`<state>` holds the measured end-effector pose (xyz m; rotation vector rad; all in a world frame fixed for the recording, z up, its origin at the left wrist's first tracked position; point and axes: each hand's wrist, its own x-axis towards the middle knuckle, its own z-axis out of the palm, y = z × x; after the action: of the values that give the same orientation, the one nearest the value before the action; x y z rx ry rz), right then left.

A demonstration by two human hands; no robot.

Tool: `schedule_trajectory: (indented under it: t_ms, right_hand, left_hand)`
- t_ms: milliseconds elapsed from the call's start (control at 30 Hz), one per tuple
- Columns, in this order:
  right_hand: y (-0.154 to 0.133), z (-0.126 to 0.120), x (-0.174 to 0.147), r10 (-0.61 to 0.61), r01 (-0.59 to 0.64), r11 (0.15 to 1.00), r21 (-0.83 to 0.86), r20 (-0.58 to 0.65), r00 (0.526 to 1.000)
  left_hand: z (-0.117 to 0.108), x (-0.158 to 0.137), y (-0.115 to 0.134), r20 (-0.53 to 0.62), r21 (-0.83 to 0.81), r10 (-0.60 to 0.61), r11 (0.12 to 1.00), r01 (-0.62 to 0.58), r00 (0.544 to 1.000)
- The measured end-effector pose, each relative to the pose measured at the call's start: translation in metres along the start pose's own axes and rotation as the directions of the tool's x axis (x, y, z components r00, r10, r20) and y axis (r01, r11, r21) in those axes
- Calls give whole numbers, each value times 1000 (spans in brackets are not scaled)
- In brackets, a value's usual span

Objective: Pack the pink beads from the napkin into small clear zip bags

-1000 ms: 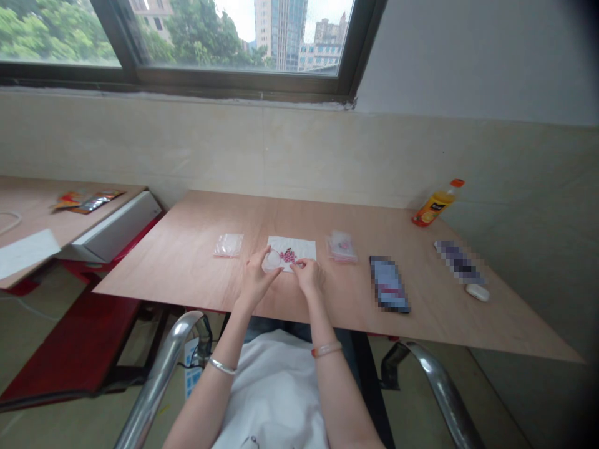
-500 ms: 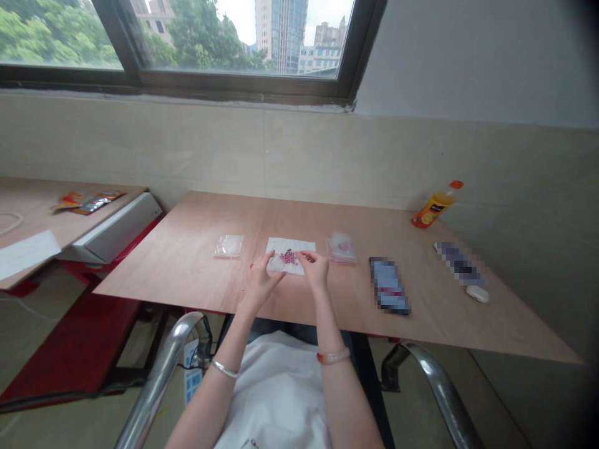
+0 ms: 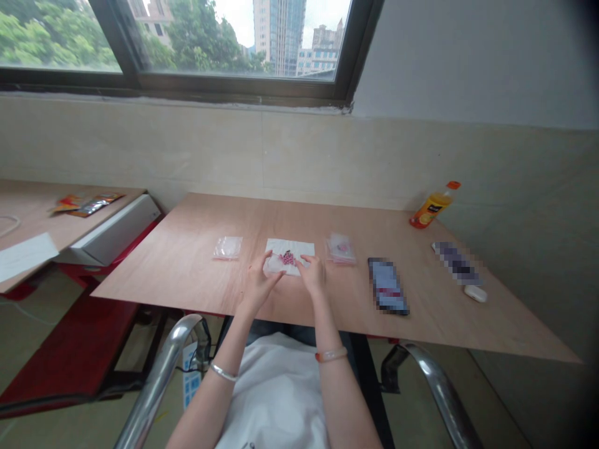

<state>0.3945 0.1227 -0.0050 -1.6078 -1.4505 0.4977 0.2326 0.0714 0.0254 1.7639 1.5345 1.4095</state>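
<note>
A white sheet [image 3: 306, 247] lies on the table with a cluster of small pink-red pieces [image 3: 287, 257] on it and a darker bit at the cluster's top. At the sheet's left edge my left hand [image 3: 259, 280] holds a clear plastic piece between thumb and forefinger; its exact kind is hard to make out. My right hand [image 3: 313, 274] is on the sheet's right side, its thumb and forefinger drawn together beside the pink-red pieces. Whatever may be in that pinch is too small to name.
A clear plastic packet [image 3: 228, 247] lies left of the sheet, and a stack of packets [image 3: 341, 249] to its right. Farther right are a phone [image 3: 388, 285], another blurred phone-like object [image 3: 456, 262], a white case [image 3: 475, 294] and an orange drink bottle [image 3: 433, 207] by the wall.
My right hand has shifted slightly down and left, its fingertips lower beside the pink-red pieces. The clear piece in my left hand appears tilted lower. The view has shifted slightly.
</note>
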Motion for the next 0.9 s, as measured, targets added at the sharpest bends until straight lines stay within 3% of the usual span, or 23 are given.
schedule_trajectory:
  t_ms: [133,400,600,733,800,900]
  right_hand:
    - [17,12,-11,4,-7,997,-79,-35,999]
    - [9,14,-17,18,-17,993,-116,9,1000]
    - [1,4,-10,72,-67,997,33,-221,973]
    - [-24,-6,-4,62,13,978,207,-355,933]
    - [-42,-12,-4,25,71,960,269,-336,941]
    - [-68,-23,-8,-145,198,927,320,-183,972]
  left_hand:
    - [-1,0,3,3,-1,22,1000,-22,1000]
    - [-1,1,4,-18,-17,3,1000,-4,1000]
    - [-1,0,1,-15,23,1,1000,-1,1000]
    - [2,0,1,-4,29,-7,1000,7,1000]
    - [3,0,2,-1,25,-11,1000,11,1000]
    - [2,1,4,6,-3,-6,1000,6,1000]
